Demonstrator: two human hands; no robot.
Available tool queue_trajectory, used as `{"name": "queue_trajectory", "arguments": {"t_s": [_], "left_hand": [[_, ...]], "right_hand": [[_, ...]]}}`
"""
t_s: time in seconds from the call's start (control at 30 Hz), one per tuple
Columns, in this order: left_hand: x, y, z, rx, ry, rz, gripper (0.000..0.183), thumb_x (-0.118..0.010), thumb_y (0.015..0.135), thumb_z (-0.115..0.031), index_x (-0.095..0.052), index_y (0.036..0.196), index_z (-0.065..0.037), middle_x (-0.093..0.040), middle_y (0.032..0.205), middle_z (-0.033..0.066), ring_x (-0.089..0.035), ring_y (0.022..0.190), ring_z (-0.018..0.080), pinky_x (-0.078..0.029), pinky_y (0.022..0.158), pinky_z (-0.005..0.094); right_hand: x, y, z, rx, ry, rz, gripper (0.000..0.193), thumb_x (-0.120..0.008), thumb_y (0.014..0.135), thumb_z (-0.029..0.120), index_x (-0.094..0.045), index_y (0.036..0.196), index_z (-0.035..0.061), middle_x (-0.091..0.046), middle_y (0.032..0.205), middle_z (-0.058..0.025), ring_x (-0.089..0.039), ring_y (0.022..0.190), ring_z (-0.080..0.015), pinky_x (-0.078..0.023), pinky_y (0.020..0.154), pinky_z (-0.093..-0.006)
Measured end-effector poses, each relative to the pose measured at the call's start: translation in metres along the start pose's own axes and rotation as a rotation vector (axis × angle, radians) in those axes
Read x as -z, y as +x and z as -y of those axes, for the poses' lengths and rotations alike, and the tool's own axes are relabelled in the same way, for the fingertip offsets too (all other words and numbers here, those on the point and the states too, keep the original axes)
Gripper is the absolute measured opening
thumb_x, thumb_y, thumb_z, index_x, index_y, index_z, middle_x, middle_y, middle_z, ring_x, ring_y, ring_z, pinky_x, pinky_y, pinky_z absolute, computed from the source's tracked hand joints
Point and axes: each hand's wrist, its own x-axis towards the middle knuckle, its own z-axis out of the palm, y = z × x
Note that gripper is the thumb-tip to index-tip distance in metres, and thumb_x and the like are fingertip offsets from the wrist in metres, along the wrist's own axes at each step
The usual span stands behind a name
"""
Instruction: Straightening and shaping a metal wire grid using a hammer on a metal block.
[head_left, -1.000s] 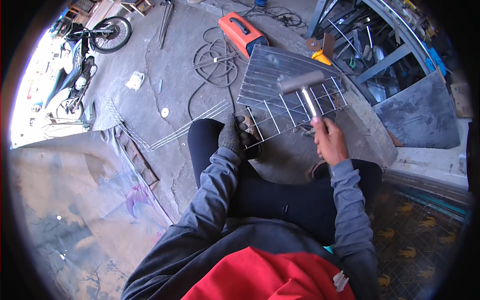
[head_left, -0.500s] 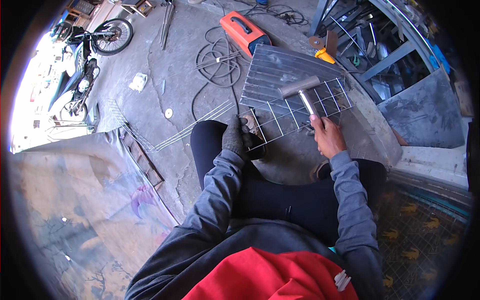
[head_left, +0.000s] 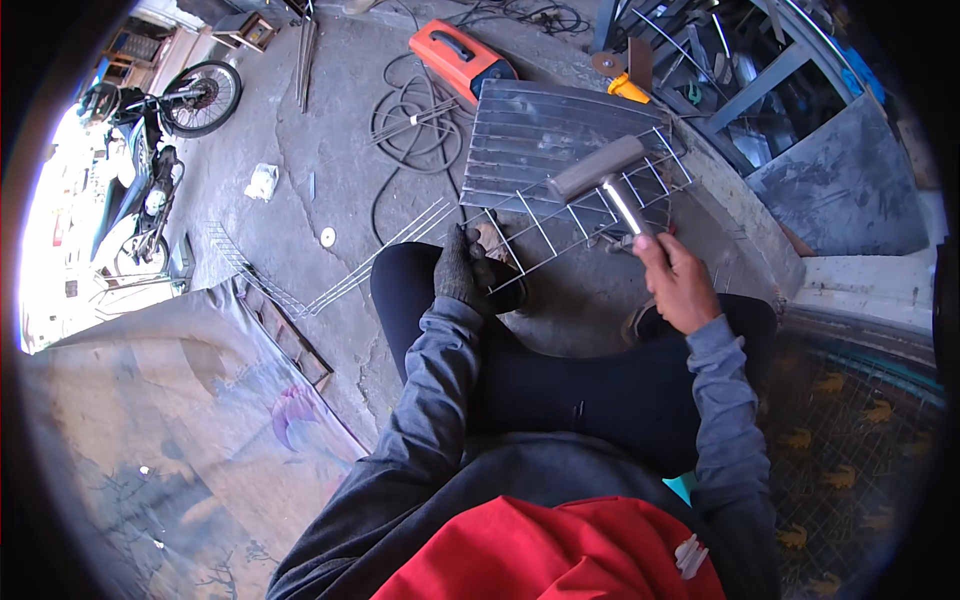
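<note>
Gloved left hand (head_left: 460, 272) is clamping fingers on the near-left end of the wire grid (head_left: 587, 238), bare right hand (head_left: 682, 286) is wrapping fingers around the hammer (head_left: 600, 169), head showing over grid, contact unclear, grid extending right past the slatted panel's (head_left: 520, 125) near edge.

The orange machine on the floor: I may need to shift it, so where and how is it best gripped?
Probably by its black handle, coming from above with the palm across it: the raised handle runs lengthwise along the upward-facing top of the orange machine, and nothing covers it.
</note>
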Motion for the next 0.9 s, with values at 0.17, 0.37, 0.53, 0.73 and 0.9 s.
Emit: {"name": "queue_trajectory", "arguments": {"t_s": [0.17, 0.37, 0.53, 0.73, 0.9], "left_hand": [[-0.006, 0.000, 0.000, -0.010, -0.054, 0.025, 0.033, -0.056, 0.099, -0.046, -0.062, 0.095, -0.014, -0.049, 0.061, -0.0051, -0.037, 0.040, 0.0082, -0.028, 0.036, 0.0240], [-0.010, -0.009, -0.002, -0.034, 0.055, 0.055, 0.031, -0.050, 0.102, -0.046, -0.058, 0.093, -0.018, -0.049, 0.059, -0.0052, -0.037, 0.043, 0.0082, -0.028, 0.038, 0.0244], [-0.007, -0.017, -0.007, 0.000, -0.030, 0.084, 0.032, -0.050, 0.102, -0.046, -0.057, 0.093, -0.016, -0.048, 0.061, -0.0049, -0.035, 0.045, 0.0075, -0.028, 0.039, 0.0236], [-0.013, -0.020, -0.008, -0.008, 0.024, 0.025, 0.032, -0.050, 0.102, -0.046, -0.057, 0.093, -0.016, -0.049, 0.064, -0.0050, -0.037, 0.047, 0.0072, -0.030, 0.040, 0.0229], [-0.016, -0.018, -0.008, 0.024, 0.029, -0.006, 0.032, -0.052, 0.101, -0.049, -0.055, 0.092, -0.018, -0.049, 0.064, -0.0055, -0.040, 0.047, 0.0077, -0.033, 0.041, 0.0226]], "right_hand": [[-0.005, 0.012, -0.036, -0.119, -0.355, -0.009, 0.063, -0.041, 0.099, 0.061, -0.063, 0.103, 0.0016, -0.067, 0.093, -0.0266, -0.063, 0.092, -0.0478, -0.049, 0.082, -0.0503], [0.001, 0.013, -0.047, -0.230, -0.234, 0.116, 0.064, -0.044, 0.097, 0.062, -0.060, 0.109, 0.0018, -0.068, 0.085, -0.0217, -0.068, 0.079, -0.0397, -0.054, 0.073, -0.0456], [0.018, -0.001, -0.025, -0.272, 0.121, 0.097, 0.059, -0.048, 0.098, 0.060, -0.061, 0.102, 0.0027, -0.054, 0.064, -0.0033, -0.054, 0.047, -0.0143, -0.045, 0.043, -0.0316], [-0.006, 0.026, -0.050, -0.059, 0.014, -0.234, 0.059, -0.047, 0.098, 0.058, -0.059, 0.099, 0.0011, -0.066, 0.076, -0.0189, -0.066, 0.071, -0.0420, -0.052, 0.065, -0.0478], [-0.011, 0.042, -0.062, -0.139, -0.155, -0.142, 0.061, -0.044, 0.098, 0.059, -0.058, 0.100, 0.0002, -0.066, 0.085, -0.0254, -0.063, 0.087, -0.0488, -0.050, 0.078, -0.0535]]}}
